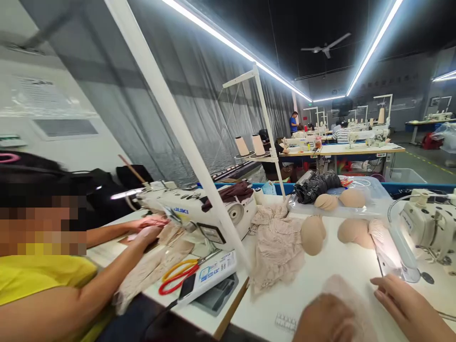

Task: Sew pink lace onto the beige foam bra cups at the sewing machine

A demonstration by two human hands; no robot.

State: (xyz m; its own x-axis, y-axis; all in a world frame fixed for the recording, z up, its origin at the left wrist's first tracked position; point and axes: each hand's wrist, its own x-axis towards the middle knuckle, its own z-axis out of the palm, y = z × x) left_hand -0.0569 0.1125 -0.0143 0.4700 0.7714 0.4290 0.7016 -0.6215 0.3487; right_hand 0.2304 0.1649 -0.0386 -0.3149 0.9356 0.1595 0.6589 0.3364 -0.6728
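Note:
My left hand [326, 318] is low in the view, blurred and curled. It seems closed on a sheer pale pink fabric piece [351, 297], though the exact grip is smeared. To its right, my right hand [409, 301] has its fingers stretched out above the white table, with nothing seen in them. Beyond the hands lie beige bra cups [313, 235], another cup [352, 232] with pale fabric beside it, and a heap of gathered beige lace fabric [276, 247]. A sewing machine [427, 223] stands at the right, past my right hand.
At the left, a co-worker in a yellow top handles beige fabric at a JUKI sewing machine [199, 209]. A white pole [178, 128] slants between us. Red-handled scissors [178, 280] lie near a white box-shaped device [210, 278]. A clear plastic tray [374, 190] holds cups and a black bundle.

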